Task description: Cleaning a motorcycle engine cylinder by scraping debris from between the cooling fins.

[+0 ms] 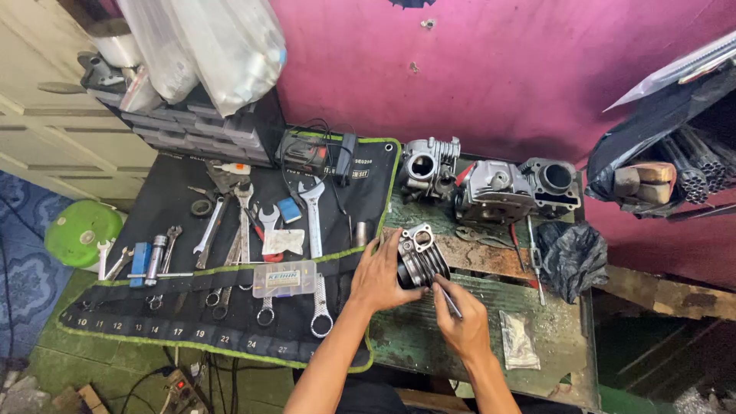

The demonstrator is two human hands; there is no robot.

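A thin metal tool (448, 300) is pinched in the right hand (460, 322), a finned engine cylinder (420, 259) is gripped by the left hand (381, 277) on the green counter (491, 326), and wrenches (253, 230) are laid out beyond on a black tool roll (176, 307).

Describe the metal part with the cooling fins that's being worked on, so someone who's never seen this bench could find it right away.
Start at the black tool roll with green edging; just past its right edge, on the worn green workbench, sits the finned cylinder part. The left hand steadies it while the right hand holds a thin tool beside it. Unlike the engine parts against the pink wall, it's darker and being held.
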